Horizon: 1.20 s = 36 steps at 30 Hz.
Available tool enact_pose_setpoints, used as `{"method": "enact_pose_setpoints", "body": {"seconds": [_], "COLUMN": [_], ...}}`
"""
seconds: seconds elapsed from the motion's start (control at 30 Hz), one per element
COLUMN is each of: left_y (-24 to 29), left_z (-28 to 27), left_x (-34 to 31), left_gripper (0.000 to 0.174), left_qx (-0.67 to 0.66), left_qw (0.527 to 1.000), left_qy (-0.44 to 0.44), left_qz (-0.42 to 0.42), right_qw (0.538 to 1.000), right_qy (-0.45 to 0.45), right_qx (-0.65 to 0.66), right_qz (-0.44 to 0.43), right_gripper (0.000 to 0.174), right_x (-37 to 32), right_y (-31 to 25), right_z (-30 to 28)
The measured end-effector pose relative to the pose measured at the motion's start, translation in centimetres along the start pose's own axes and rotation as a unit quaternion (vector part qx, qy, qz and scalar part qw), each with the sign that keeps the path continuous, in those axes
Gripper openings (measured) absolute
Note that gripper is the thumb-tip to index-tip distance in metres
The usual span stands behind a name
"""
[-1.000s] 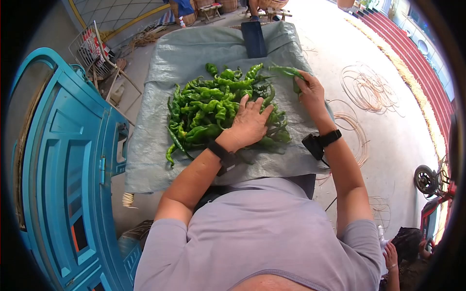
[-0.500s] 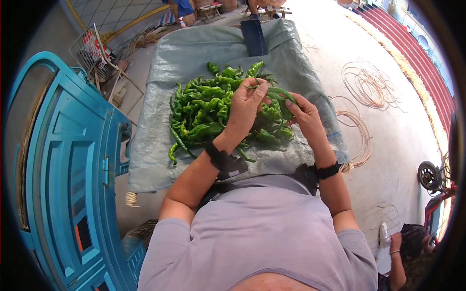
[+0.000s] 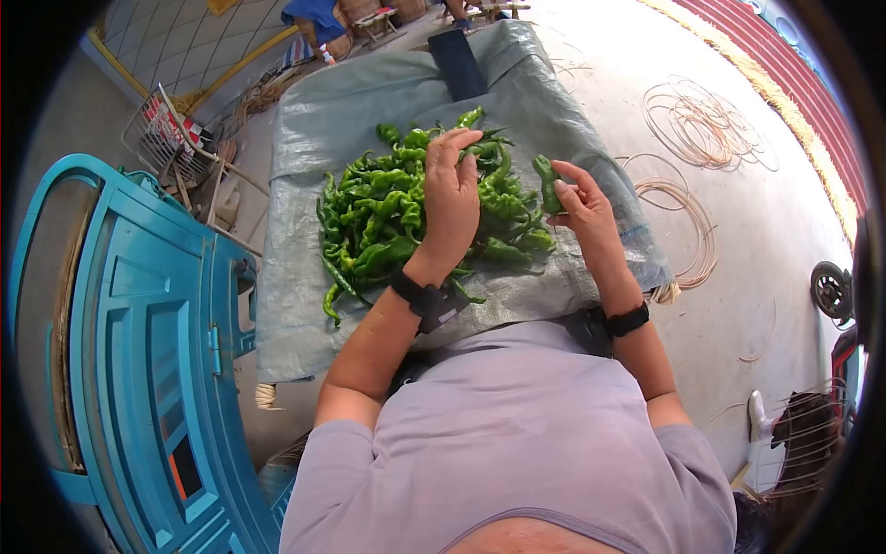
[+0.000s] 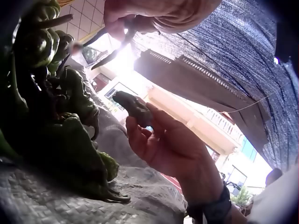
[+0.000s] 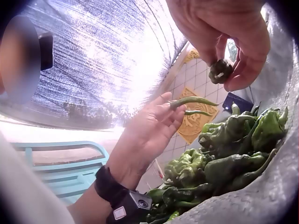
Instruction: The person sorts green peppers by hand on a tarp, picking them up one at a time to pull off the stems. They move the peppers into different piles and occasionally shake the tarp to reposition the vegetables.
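A heap of wrinkled green peppers (image 3: 374,226) lies on a pale grey-green woven sheet (image 3: 318,120) in front of me. My left hand (image 3: 448,208) is raised over the heap's right side. In the right wrist view its thumb and fingers pinch two slender curved green peppers (image 5: 194,101). Beyond the heap's right edge, my right hand (image 3: 591,222) holds one short, thick green pepper (image 3: 546,185) upright between thumb and fingers. That pepper's stem end faces the camera in the right wrist view, and the fingers hide part of its sides.
A dark flat rectangular object (image 3: 458,65) lies at the sheet's far edge. To the left stand a blue metal door panel (image 3: 152,295) and a wire basket (image 3: 175,138). Coils of thin cane (image 3: 683,222) lie on the floor at right. Another person (image 3: 803,443) is at lower right.
My left hand has left the heap, met the right hand, then drawn back left with slender peppers. The right hand has come nearer and now keeps a single thick pepper.
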State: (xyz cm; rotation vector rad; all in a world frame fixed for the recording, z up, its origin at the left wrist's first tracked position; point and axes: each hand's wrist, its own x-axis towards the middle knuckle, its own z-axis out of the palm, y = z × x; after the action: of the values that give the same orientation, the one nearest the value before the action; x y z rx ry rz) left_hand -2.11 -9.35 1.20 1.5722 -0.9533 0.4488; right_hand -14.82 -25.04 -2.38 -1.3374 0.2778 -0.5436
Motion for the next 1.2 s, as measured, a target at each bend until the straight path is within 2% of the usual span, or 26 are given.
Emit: {"method": "enact_pose_setpoints", "body": {"seconds": [0.13, 0.43, 0.53, 0.73, 0.93, 1.2], "left_y": [0.1, -0.4, -0.8, -0.6, -1.6, -2.6], "left_z": [-0.1, 0.3, 0.5, 0.2, 0.6, 0.8], "left_x": [0.1, -0.3, -0.2, -0.3, -0.5, -1.2], "left_gripper": [0.033, 0.032, 0.032, 0.032, 0.032, 0.036], "left_qx": [0.043, 0.048, 0.053, 0.043, 0.070, 0.108], "left_qw": [0.999, 0.998, 0.996, 0.997, 0.995, 0.989], "left_qy": [-0.021, -0.036, -0.029, -0.054, -0.059, -0.104], "left_qz": [0.025, 0.025, 0.062, 0.020, 0.041, 0.018], "right_qw": [1.000, 0.999, 0.999, 0.999, 0.999, 0.999], "right_qy": [-0.010, -0.009, -0.013, -0.016, -0.020, -0.015], "right_qx": [-0.006, -0.008, -0.003, 0.006, 0.002, -0.006], "right_qz": [0.011, 0.043, 0.043, 0.045, 0.046, 0.049], "right_gripper": [0.032, 0.033, 0.033, 0.033, 0.032, 0.033], "right_x": [-0.3, -0.8, -0.8, -0.9, -0.9, -1.0], "right_y": [0.4, 0.4, 0.6, 0.7, 0.9, 0.8], "right_z": [-0.5, -0.4, -0.6, -0.5, -0.5, -0.6]}}
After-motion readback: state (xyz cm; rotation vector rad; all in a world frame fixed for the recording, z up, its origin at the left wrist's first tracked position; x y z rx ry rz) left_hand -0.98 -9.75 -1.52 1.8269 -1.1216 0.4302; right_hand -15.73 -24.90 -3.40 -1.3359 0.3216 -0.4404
